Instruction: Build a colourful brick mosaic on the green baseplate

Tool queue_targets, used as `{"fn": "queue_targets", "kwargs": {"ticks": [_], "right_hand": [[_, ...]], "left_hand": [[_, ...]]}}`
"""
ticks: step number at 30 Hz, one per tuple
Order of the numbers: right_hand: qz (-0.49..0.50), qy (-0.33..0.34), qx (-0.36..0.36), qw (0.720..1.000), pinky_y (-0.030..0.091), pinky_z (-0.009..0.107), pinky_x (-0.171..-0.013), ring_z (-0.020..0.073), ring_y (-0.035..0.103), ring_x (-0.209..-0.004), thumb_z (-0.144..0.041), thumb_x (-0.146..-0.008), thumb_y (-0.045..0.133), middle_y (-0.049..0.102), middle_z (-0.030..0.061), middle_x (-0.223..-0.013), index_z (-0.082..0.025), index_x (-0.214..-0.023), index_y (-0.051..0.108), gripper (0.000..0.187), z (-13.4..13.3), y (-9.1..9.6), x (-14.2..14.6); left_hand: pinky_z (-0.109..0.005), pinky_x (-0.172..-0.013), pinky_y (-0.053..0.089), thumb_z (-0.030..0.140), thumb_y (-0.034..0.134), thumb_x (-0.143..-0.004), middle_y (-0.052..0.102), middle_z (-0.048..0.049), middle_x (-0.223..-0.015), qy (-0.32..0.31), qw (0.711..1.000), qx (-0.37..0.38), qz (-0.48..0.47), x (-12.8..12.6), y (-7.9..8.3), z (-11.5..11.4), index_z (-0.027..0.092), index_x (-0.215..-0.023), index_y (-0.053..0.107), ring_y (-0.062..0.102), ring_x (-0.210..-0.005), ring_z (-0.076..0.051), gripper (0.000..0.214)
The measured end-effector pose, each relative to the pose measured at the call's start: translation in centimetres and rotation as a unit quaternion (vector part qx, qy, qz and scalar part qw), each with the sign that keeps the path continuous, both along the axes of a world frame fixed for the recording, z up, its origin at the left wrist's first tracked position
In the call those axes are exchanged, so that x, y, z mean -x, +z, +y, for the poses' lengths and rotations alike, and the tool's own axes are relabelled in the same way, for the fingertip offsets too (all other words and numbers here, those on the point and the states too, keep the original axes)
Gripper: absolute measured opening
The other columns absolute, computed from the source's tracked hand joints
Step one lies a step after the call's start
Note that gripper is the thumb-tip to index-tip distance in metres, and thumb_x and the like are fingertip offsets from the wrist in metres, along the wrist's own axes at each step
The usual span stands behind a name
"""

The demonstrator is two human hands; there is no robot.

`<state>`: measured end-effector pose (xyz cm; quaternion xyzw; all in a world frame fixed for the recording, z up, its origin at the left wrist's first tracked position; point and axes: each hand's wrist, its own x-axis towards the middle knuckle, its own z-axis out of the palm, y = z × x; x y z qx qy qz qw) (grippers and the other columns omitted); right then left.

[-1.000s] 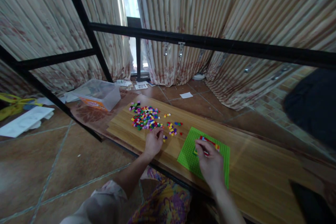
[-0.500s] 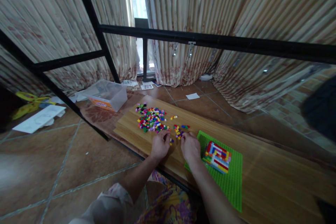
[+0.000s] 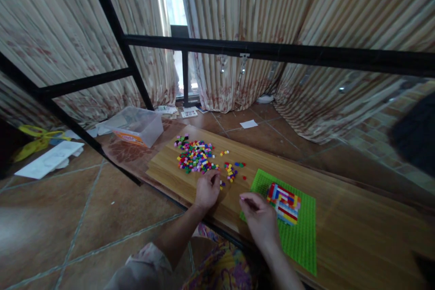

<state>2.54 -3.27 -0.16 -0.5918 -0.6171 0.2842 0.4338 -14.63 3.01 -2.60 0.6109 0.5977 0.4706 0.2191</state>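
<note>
My left hand (image 3: pixel 207 189) is closed, thumb and fingertips together, beside the front edge of a pile of small coloured building bricks (image 3: pixel 197 156). What it pinches, if anything, is hidden. My right hand (image 3: pixel 261 218) hovers over the near left part of a green baseplate (image 3: pixel 304 235). Its thumb and forefinger are pressed together; a tiny pinkish spot shows at their tips, too small to name. On the baseplate sits a block of multicoloured bricks (image 3: pixel 283 204) in a striped pattern, partly behind that hand. Between both hands lie a small brick cluster (image 3: pixel 231 172) and a single red brick (image 3: pixel 244 177).
The wooden board (image 3: pixel 340 217) carries the bricks and the baseplate. A clear plastic box (image 3: pixel 139 127) with an orange label stands beyond its left end. Black metal bars (image 3: pixel 210 50) cross in front of the curtains. White paper (image 3: pixel 248 124) lies on the tiled floor.
My right hand has moved from the small brick cluster toward me and right, over the baseplate's edge. A red brick now shows by itself. My left hand has stayed nearly in place.
</note>
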Motion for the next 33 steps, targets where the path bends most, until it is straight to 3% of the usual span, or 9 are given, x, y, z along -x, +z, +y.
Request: {"fn": "queue_targets", "kwargs": {"ticks": [6, 12, 18, 23, 33], "right_hand": [[0.146, -0.139, 0.070, 0.977, 0.054, 0.037, -0.080, 0.0227, 0.069, -0.083, -0.048, -0.074, 0.072, 0.074, 0.0059, -0.089, -0.022, -0.085, 0.075, 0.028, -3.8, -0.3, -4.8], [0.079, -0.244, 0.035, 0.966, 0.053, 0.040, -0.085, 0.0253, 0.069, -0.089, -0.051, -0.076, 0.068, 0.075, 0.0079, -0.094, -0.021, -0.088, 0.075, 0.033, -4.0, 0.8, -9.5], [-0.030, -0.205, -0.057, 0.977, 0.055, 0.039, -0.082, 0.0242, 0.070, -0.087, -0.052, -0.084, 0.059, 0.075, 0.0089, -0.095, -0.020, -0.087, 0.075, 0.035, -2.2, 0.9, -10.5], [-0.125, -0.163, -0.093, 0.974, 0.055, 0.038, -0.080, 0.0230, 0.070, -0.087, -0.047, -0.092, 0.051, 0.074, 0.0093, -0.097, -0.020, -0.090, 0.075, 0.036, -1.5, 0.6, -10.3], [-0.140, -0.141, -0.102, 0.975, 0.055, 0.035, -0.078, 0.0209, 0.070, -0.084, -0.042, -0.093, 0.052, 0.074, 0.0077, -0.097, -0.022, -0.088, 0.075, 0.031, -0.8, 0.1, -10.4]], "left_hand": [[-0.031, -0.082, 0.056, 0.019, 0.053, -0.088, 0.076, -0.0067, -0.093, 0.004, 1.000, -0.003, -0.010, 0.2, 0.0, 0.1, 0.018, -0.094, 0.073, 0.071, -0.086, -0.019, 0.021], [-0.032, -0.077, 0.056, 0.026, 0.053, -0.087, 0.076, -0.0069, -0.090, 0.006, 1.000, 0.008, -0.006, 0.4, -0.3, 0.4, 0.017, -0.093, 0.073, 0.071, -0.081, -0.020, 0.023], [-0.033, -0.078, 0.055, 0.031, 0.052, -0.086, 0.076, -0.0076, -0.090, 0.010, 1.000, 0.009, 0.003, 0.5, -0.1, 0.5, 0.018, -0.091, 0.073, 0.070, -0.083, -0.022, 0.026], [-0.032, -0.076, 0.055, 0.031, 0.051, -0.086, 0.075, -0.0076, -0.088, 0.005, 1.000, 0.020, 0.000, 0.5, 0.0, 0.5, 0.017, -0.092, 0.073, 0.070, -0.080, -0.021, 0.027], [-0.033, -0.080, 0.056, 0.032, 0.051, -0.086, 0.075, -0.0070, -0.090, 0.002, 1.000, 0.020, -0.006, 0.5, -0.3, 0.6, 0.018, -0.092, 0.072, 0.070, -0.082, -0.021, 0.026]]}}
